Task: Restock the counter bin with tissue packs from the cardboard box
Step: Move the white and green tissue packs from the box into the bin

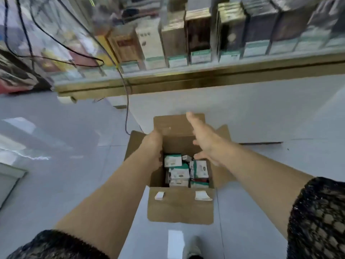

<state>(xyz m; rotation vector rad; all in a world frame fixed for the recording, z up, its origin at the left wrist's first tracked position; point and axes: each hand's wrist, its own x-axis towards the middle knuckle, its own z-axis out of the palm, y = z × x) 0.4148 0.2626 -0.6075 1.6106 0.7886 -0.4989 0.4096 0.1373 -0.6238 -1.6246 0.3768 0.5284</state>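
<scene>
Cardboard box (179, 208) stands open on the tiled floor (74, 184), flaps splayed. Left hand (155, 150) curls over its rim, apparently to steady it; right hand (203, 139), fingers spread and holding nothing, hovers above, seemingly poised to reach in. Tissue packs (180, 173) lie just beneath both hands, loosely heaped; counter bin unseen

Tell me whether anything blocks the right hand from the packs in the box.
Nothing visible does. The box flaps are open, the packs lie exposed below the right hand; the left hand grips the left wall.
</scene>
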